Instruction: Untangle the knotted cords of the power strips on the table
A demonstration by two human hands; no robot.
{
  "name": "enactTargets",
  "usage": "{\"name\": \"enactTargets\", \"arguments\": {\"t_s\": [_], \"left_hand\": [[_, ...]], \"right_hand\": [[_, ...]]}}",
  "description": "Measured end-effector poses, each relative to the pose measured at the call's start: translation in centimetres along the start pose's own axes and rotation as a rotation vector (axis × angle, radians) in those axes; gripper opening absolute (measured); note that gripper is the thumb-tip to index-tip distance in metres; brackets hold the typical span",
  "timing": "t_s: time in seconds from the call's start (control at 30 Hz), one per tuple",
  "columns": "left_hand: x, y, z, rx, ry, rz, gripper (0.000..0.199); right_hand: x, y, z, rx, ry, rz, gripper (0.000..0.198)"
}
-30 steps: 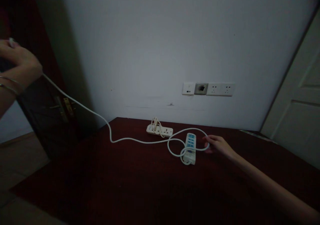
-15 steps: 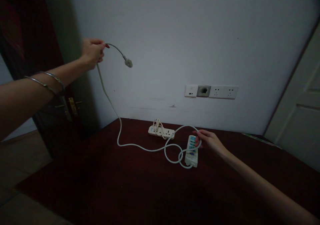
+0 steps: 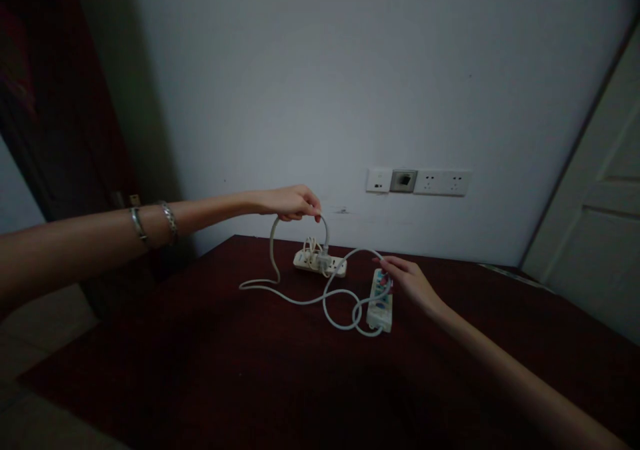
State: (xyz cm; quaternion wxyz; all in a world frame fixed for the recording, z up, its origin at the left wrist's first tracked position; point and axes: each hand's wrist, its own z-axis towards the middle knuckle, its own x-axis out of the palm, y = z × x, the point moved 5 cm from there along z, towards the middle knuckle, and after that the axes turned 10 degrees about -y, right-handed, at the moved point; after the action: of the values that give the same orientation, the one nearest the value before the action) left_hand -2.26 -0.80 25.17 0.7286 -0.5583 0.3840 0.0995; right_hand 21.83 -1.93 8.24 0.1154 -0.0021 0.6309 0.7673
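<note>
My left hand (image 3: 295, 203) is closed around the white power cord (image 3: 273, 247) a little behind its plug (image 3: 325, 258). The plug hangs downward in front of the far power strip (image 3: 340, 268); whether it touches that strip I cannot tell. My right hand (image 3: 407, 280) pinches a loop of the same cord above the near power strip (image 3: 380, 313), which has coloured switches and lies on the dark red table (image 3: 250, 370). Between the hands the cord lies in loose loops and runs into the near strip's front end.
Another cord (image 3: 311, 243) stands bundled on the far strip. On the wall behind is a row of sockets (image 3: 443, 183). A dark door (image 3: 65, 137) stands at the left and a pale door (image 3: 605, 197) at the right.
My left hand has come down and to the right, bringing the plug from high over the table to the far power strip. My right hand stays nearly in place with its loop.
</note>
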Motion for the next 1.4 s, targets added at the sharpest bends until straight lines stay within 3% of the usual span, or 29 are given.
{"name": "enactTargets", "arguments": {"t_s": [0.23, 0.43, 0.63, 0.87, 1.0, 1.13, 1.23, 1.3, 1.4], "left_hand": [[6.3, 2.4, 0.5, -0.070, 0.083, -0.070, 0.012], [10.4, 4.5, 0.8, -0.170, 0.137, -0.300, 0.013], [12.0, 5.0, 1.3, -0.192, 0.170, -0.468, 0.015], [13.5, 5.7, 1.0, -0.307, 0.241, -0.695, 0.028], [13.9, 6.1, 0.9, -0.245, 0.068, -0.735, 0.027], [13.9, 6.4, 0.9, -0.230, 0.032, -0.741, 0.019], [13.2, 6.8, 1.1, -0.232, 0.015, -0.715, 0.016], [12.4, 7.4, 1.1, -0.268, -0.014, -0.671, 0.017], [10.8, 8.9, 0.7, -0.365, -0.055, -0.483, 0.019]], "right_hand": [[1.2, 2.2, -1.3, -0.208, -0.002, -0.197, 0.039], [2.5, 3.6, -2.1, -0.391, 0.023, -0.265, 0.035], [3.5, 5.2, -2.7, -0.517, 0.043, -0.392, 0.033], [4.2, 5.6, -2.5, -0.602, 0.175, -0.308, 0.033], [3.8, 4.7, -2.3, -0.731, 0.119, -0.232, 0.027], [4.1, 2.0, -1.2, -0.494, 0.200, -0.021, 0.038], [3.7, 0.5, -0.3, -0.319, 0.223, 0.006, 0.035], [2.6, 0.2, 0.5, -0.261, 0.162, -0.003, 0.034], [-0.7, 0.8, 1.8, -0.176, -0.038, 0.107, 0.034]]}}
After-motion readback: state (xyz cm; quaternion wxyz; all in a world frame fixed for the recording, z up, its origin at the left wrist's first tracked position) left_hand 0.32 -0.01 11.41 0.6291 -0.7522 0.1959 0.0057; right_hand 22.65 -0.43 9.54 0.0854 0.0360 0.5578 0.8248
